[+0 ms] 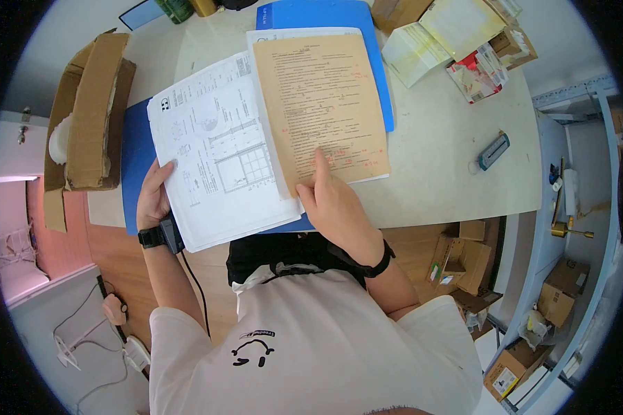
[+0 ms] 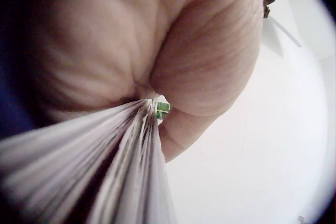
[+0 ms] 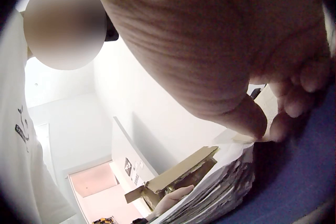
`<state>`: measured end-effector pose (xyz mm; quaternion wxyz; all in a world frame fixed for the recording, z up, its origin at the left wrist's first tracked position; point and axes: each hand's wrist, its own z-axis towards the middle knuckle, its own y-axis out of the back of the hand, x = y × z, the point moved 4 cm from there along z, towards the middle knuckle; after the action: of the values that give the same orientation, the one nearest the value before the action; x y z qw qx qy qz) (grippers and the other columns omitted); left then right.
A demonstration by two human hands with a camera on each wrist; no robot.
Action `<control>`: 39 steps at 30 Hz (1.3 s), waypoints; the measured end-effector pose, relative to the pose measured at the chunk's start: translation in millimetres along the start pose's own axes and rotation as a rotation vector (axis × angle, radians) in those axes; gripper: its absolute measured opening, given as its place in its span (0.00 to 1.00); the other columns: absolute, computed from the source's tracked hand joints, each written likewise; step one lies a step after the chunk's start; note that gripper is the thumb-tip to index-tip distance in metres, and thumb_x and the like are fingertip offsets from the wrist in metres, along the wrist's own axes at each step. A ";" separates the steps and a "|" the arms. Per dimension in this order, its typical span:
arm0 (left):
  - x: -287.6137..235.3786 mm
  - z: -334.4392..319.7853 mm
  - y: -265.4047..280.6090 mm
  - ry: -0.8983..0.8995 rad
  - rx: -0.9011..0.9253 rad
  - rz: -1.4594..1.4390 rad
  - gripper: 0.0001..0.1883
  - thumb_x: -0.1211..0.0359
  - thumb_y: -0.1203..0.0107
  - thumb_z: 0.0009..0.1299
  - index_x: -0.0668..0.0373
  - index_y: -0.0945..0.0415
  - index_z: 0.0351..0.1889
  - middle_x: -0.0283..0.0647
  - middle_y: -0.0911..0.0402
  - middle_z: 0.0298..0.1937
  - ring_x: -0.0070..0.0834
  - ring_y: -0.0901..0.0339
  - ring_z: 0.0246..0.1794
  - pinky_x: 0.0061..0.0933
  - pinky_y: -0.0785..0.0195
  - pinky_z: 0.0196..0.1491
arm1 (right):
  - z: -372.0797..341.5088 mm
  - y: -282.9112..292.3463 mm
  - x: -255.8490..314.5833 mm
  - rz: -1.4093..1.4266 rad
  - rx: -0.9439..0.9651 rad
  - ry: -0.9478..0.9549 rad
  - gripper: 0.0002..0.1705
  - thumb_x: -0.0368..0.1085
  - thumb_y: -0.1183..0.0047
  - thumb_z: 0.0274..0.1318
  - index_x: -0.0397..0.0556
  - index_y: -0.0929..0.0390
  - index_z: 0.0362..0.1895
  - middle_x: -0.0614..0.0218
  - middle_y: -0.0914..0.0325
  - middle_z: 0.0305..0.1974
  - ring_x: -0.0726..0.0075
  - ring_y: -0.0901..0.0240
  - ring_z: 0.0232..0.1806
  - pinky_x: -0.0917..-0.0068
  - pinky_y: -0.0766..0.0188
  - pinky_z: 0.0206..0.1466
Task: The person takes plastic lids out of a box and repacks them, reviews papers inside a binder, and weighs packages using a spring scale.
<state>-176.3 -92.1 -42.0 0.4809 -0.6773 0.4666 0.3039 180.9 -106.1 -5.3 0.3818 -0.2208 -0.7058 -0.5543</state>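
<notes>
A thick stack of papers (image 2: pixel 128 171) lies over a blue folder, with a white sheet of technical drawings (image 1: pixel 218 145) uppermost on its left part. My left hand (image 1: pixel 155 196) grips the stack's left edge, thumb on top and fingers beneath. On the right part lies a tan printed sheet (image 1: pixel 325 104) with red handwritten marks. My right hand (image 1: pixel 342 213) pinches the tan sheet by its lower left corner, the index finger stretched over the print. In the right wrist view the thumb (image 3: pixel 244 121) meets a fingertip at the paper's corner, above the stack's fanned edges.
A blue folder (image 1: pixel 377 69) shows behind the papers. An open cardboard box (image 1: pixel 97 117) stands at the table's left. Small cartons (image 1: pixel 457 34) sit at the back right, and a teal-grey utility-knife-like object (image 1: pixel 493 151) lies on the right of the table (image 1: pixel 450 180).
</notes>
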 end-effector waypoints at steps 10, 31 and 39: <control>-2.0 -1.8 -1.8 0.016 -0.015 -0.058 0.32 0.71 0.48 0.75 0.74 0.48 0.73 0.59 0.31 0.68 0.43 0.24 0.64 0.39 0.24 0.62 | 0.1 2.0 5.7 -0.043 -0.082 0.157 0.27 0.32 0.49 0.64 0.44 0.33 0.67 0.44 0.19 0.41 0.39 0.22 0.42 0.50 0.27 0.45; -3.1 -1.9 -2.8 0.004 0.002 -0.084 0.32 0.72 0.47 0.75 0.74 0.48 0.72 0.60 0.31 0.68 0.43 0.23 0.63 0.40 0.23 0.61 | -10.8 7.4 15.2 -0.021 -0.013 0.062 0.26 0.33 0.48 0.64 0.41 0.34 0.65 0.45 0.21 0.46 0.39 0.24 0.47 0.50 0.28 0.50; -4.8 -2.8 -9.6 0.002 0.018 -0.109 0.31 0.73 0.49 0.76 0.74 0.48 0.72 0.60 0.31 0.68 0.43 0.23 0.64 0.40 0.22 0.60 | -17.4 6.7 31.4 0.017 -0.002 0.228 0.30 0.32 0.42 0.59 0.45 0.32 0.65 0.52 0.21 0.44 0.45 0.24 0.46 0.54 0.27 0.48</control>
<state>-169.3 -92.1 -33.4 0.5023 -0.6976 0.4322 0.2725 171.8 -124.2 25.1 0.4641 -0.1628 -0.6553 -0.5733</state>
